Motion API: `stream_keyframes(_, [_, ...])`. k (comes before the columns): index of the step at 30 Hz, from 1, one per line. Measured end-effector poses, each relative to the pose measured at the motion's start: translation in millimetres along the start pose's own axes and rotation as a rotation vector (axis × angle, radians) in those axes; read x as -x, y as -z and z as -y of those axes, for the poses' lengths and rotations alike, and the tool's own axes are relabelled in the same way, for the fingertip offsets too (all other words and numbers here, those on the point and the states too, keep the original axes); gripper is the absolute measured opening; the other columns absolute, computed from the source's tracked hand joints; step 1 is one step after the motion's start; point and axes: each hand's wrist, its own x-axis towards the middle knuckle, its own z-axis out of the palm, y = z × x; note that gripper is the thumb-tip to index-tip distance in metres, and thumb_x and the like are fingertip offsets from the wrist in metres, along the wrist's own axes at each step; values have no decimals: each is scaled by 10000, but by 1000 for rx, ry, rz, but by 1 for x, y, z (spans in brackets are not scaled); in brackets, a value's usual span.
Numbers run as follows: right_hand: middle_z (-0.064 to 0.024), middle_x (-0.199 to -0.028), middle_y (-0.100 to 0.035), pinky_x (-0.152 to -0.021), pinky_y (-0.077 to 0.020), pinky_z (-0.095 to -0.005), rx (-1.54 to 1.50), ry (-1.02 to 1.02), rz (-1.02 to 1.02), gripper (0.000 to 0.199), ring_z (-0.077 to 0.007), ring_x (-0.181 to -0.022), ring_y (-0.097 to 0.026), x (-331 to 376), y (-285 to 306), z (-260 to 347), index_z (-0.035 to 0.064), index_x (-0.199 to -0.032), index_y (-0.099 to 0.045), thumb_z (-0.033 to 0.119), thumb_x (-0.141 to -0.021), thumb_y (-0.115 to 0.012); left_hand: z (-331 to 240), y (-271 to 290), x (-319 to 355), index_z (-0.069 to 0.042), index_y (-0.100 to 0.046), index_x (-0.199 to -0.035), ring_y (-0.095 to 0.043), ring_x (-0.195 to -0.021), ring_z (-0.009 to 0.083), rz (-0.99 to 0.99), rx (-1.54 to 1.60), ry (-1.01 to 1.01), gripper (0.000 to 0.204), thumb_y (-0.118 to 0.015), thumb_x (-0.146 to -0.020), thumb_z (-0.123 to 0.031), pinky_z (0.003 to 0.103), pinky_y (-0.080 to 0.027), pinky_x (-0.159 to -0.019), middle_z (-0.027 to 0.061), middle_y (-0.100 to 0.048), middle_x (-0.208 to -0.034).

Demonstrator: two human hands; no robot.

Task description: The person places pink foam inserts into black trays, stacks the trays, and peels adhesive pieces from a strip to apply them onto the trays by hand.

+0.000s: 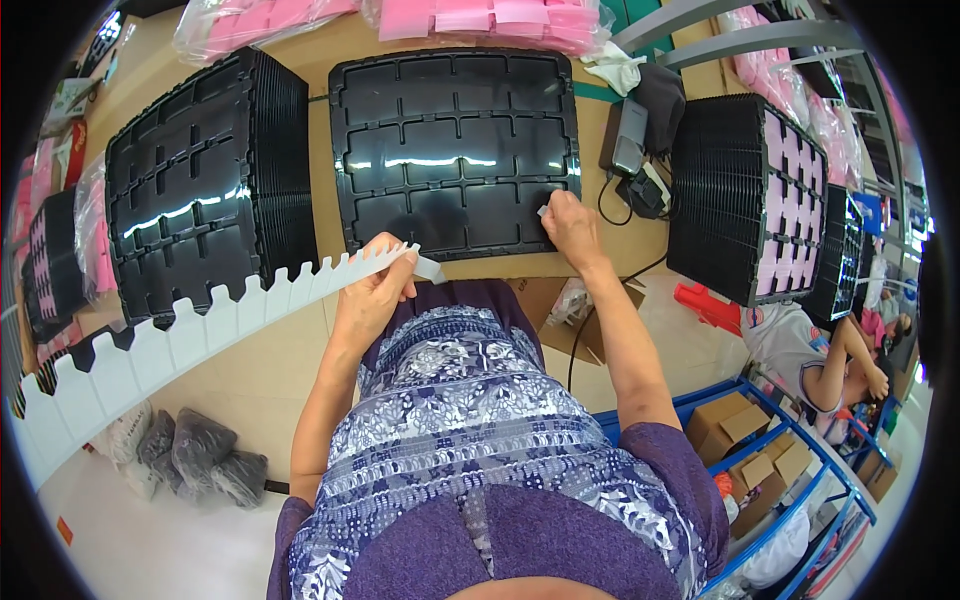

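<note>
A long white strip [205, 342] with a row of notched tabs sweeps from the far left edge to my left hand [374, 292]. My left hand is closed on its end, and a short loose end [428, 268] sticks out past the fingers. In front of me lies a black plastic tray [450, 115] with rows of shallow compartments. At the tray's near right corner my right hand [574, 232] is closed in a pinch. A small pale piece [543, 210] shows at its fingertips; its kind is too small to make out.
Stacked black trays [280, 160] stand left of the middle tray. Another stack [712, 200] at right has pink pieces on its face. Bagged pink pieces [470, 18] lie at the back. A grey device [624, 138] with cables sits right. A co-worker [800, 350] is at far right.
</note>
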Motion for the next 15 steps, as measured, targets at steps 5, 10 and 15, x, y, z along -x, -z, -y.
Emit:
stream_keyframes(5, [-149, -763, -595, -574, -495, -447, -50, 21, 7, 152, -360, -668, -612, 12, -10, 11, 51, -801, -493, 80, -787, -641, 1, -1, 0, -37, -566, -863, -512, -534, 38, -8, 57, -13, 153, -585, -962, -154, 204, -406, -496, -10, -570, -617])
stream_keyframes(10, [-12, -649, -500, -550, -408, -287, -521, -510, -328, 214, -116, -595, -468, 51, 46, 10, 46, -784, -517, 181, -934, -587, -9, 3, 5, -20, -589, -933, -540, -555, 55, -58, 67, -9, 76, -607, -948, -92, 205, -410, -498, 12, -599, -682])
stream_keyframes(15, [-95, -684, -573, -613, -464, -342, -69, -876, -321, 164, -211, -628, -560, 184, 37, -70, 16, -912, -547, 138, -888, -653, -11, 7, 5, -9, -586, -1032, -561, -536, 78, -135, 198, -94, 124, -627, -916, -7, 197, -410, -468, 36, -616, -728])
